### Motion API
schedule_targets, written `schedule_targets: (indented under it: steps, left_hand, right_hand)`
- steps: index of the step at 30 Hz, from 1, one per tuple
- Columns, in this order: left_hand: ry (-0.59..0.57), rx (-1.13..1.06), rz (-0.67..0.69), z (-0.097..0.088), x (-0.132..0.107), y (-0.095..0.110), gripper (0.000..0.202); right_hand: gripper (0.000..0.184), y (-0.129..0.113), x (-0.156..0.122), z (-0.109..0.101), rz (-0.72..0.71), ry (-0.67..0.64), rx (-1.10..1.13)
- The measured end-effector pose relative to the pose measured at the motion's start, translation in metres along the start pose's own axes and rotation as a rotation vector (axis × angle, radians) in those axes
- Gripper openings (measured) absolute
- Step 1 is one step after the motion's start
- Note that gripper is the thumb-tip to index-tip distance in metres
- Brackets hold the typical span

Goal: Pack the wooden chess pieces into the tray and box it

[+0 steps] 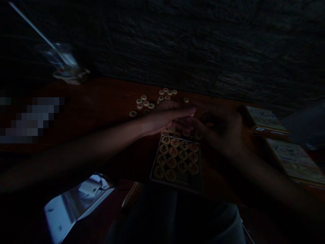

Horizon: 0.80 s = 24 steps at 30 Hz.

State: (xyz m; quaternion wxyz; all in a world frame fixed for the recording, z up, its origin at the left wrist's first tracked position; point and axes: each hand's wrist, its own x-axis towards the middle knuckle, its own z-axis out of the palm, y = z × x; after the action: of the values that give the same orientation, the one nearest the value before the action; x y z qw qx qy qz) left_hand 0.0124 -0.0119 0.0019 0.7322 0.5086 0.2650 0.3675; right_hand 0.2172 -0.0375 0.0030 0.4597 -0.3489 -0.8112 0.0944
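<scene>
The scene is very dark. A shallow box (153,159) near the table's front edge holds several round wooden chess discs (175,157) with black and red characters. My left hand (166,118) reaches across just beyond the box, fingers stretched out together over a few discs at its far edge. My right hand (223,130) meets it from the right, fingers curled; what they hold, if anything, is lost in shadow. Several loose discs (146,103) lie scattered on the reddish table (101,101) further back.
A clear glass with a straw (61,59) stands at the back left on a napkin. Two flat boxes or board halves (291,156) lie at the right. A pale paper sheet (73,203) sits at the front left. A dark stone wall runs behind.
</scene>
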Motion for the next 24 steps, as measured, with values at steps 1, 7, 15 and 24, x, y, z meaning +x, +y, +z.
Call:
schedule_targets:
  steps: [1,7,15,24]
  left_hand:
    - [0.002,0.002,0.006,0.0003,-0.0006,0.0007,0.029]
    - [-0.041,-0.083,-0.045,-0.0018,-0.0004,0.0001,0.026]
    - [0.015,-0.088,0.032,-0.0017,0.0016,0.0002,0.017]
    - [-0.014,-0.071,0.022,-0.0042,0.0027,-0.0022,0.02]
  right_hand:
    - [0.037,0.0009,-0.0003,0.0005,0.012,0.006,0.012]
    - [0.032,0.0055,-0.0017,0.0022,0.002,0.009,0.042]
    - [0.034,0.001,0.001,0.0002,-0.008,0.004,0.051]
    - [0.033,0.0035,0.001,0.001,-0.007,-0.001,0.051]
